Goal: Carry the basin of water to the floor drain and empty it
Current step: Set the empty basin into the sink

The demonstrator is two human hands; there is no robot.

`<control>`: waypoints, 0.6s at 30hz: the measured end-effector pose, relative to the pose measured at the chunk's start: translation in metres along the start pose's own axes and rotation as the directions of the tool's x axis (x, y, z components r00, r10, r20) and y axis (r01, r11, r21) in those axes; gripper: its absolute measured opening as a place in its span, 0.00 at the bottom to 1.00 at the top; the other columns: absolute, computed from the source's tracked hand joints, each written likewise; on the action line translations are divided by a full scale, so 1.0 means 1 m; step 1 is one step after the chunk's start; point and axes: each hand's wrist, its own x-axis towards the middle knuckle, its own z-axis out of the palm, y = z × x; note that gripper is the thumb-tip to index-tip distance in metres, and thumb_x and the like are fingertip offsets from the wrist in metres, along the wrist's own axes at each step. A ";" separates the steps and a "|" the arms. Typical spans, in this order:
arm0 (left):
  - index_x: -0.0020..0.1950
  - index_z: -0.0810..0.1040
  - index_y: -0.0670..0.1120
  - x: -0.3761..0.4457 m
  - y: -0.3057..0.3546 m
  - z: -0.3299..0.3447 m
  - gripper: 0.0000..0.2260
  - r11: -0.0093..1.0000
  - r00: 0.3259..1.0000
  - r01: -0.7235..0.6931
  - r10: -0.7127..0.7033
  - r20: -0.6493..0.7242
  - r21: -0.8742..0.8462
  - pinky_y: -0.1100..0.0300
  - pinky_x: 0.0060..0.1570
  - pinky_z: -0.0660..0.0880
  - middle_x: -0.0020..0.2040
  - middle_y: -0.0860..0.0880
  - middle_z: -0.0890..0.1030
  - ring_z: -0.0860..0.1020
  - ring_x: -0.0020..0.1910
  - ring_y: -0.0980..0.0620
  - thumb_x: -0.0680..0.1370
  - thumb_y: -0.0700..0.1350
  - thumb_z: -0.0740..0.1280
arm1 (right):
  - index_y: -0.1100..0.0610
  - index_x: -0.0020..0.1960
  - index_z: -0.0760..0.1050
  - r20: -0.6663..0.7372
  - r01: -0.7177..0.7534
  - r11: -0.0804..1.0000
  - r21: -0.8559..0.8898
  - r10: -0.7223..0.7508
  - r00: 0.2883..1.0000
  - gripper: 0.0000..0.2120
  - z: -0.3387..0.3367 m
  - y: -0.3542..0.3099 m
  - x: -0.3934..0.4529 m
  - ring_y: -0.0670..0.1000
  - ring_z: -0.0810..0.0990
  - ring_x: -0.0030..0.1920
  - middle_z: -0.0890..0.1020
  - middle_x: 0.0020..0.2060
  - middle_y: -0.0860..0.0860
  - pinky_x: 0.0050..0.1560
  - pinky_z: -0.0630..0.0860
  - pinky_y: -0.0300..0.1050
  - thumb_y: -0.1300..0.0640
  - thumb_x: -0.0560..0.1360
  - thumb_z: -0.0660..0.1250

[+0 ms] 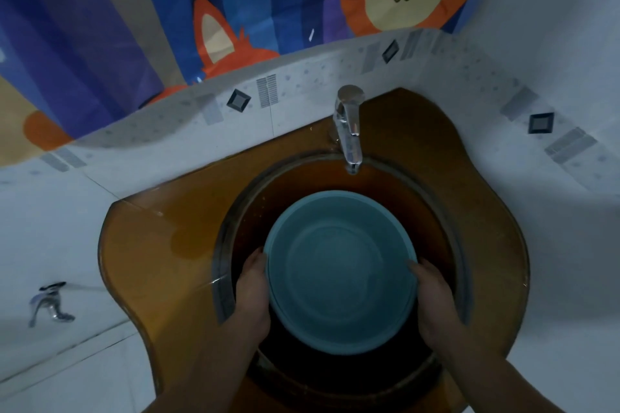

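Note:
A round blue-green basin (pixel 339 265) with water in it sits inside the bowl of an amber glass sink (pixel 446 245), below the tap. My left hand (pixel 253 288) grips the basin's left rim and wall. My right hand (pixel 432 292) grips its right rim, thumb over the edge. Both forearms reach in from the bottom of the view. The floor drain is not in view.
A chrome faucet (pixel 349 127) stands at the back of the sink, its spout over the bowl's far edge. The amber countertop (pixel 161 245) meets white tiled walls. A cartoon shower curtain (pixel 167 10) hangs behind. A small chrome wall tap (pixel 50 303) sticks out at lower left.

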 end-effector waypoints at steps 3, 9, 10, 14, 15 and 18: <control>0.79 0.60 0.54 -0.004 -0.003 -0.003 0.28 1.000 0.999 0.020 -0.020 -0.029 0.011 0.51 0.52 0.74 0.58 0.55 0.76 0.77 0.54 0.52 0.80 0.53 0.63 | 0.47 0.75 0.61 -0.032 0.078 0.996 -0.042 -0.080 0.996 0.42 0.002 -0.016 0.002 0.48 0.77 0.53 0.76 0.61 0.47 0.43 0.74 0.45 0.43 0.64 0.72; 0.79 0.60 0.55 -0.019 -0.005 -0.010 0.28 0.999 0.998 0.037 -0.039 0.041 0.036 0.55 0.61 0.66 0.73 0.55 0.69 0.68 0.71 0.50 0.81 0.60 0.60 | 0.48 0.77 0.59 0.030 0.102 0.991 -0.090 -0.100 0.995 0.39 0.008 -0.030 0.007 0.43 0.76 0.51 0.70 0.71 0.48 0.41 0.74 0.42 0.45 0.70 0.71; 0.79 0.62 0.55 -0.020 -0.006 -0.009 0.27 0.999 0.997 0.044 -0.046 0.065 0.029 0.56 0.57 0.67 0.74 0.54 0.70 0.69 0.69 0.51 0.81 0.59 0.59 | 0.48 0.77 0.59 0.035 0.094 0.992 -0.087 -0.091 0.995 0.39 0.008 -0.030 0.006 0.44 0.77 0.51 0.71 0.70 0.49 0.41 0.75 0.43 0.46 0.70 0.71; 0.80 0.60 0.56 -0.021 -0.009 -0.006 0.25 1.000 0.996 0.025 -0.024 0.090 -0.018 0.56 0.60 0.67 0.73 0.58 0.68 0.69 0.67 0.55 0.83 0.58 0.57 | 0.48 0.76 0.61 0.034 0.078 0.993 -0.089 -0.075 0.997 0.35 0.009 -0.026 0.003 0.46 0.79 0.50 0.76 0.62 0.48 0.39 0.76 0.43 0.47 0.72 0.71; 0.79 0.61 0.56 -0.021 -0.009 -0.005 0.25 0.999 0.997 0.019 -0.017 0.082 -0.027 0.55 0.63 0.68 0.73 0.58 0.69 0.69 0.67 0.55 0.83 0.59 0.58 | 0.48 0.76 0.62 0.031 0.083 0.992 -0.090 -0.080 0.996 0.34 0.009 -0.026 0.002 0.46 0.79 0.50 0.76 0.62 0.48 0.39 0.76 0.43 0.47 0.73 0.70; 0.70 0.73 0.59 -0.018 -0.010 -0.005 0.18 1.000 0.999 0.000 0.001 0.043 -0.016 0.55 0.55 0.75 0.65 0.57 0.79 0.77 0.61 0.57 0.82 0.60 0.59 | 0.48 0.76 0.62 0.022 0.094 0.991 -0.093 -0.092 0.995 0.34 0.009 -0.022 -0.001 0.44 0.78 0.50 0.75 0.63 0.48 0.40 0.75 0.42 0.48 0.73 0.70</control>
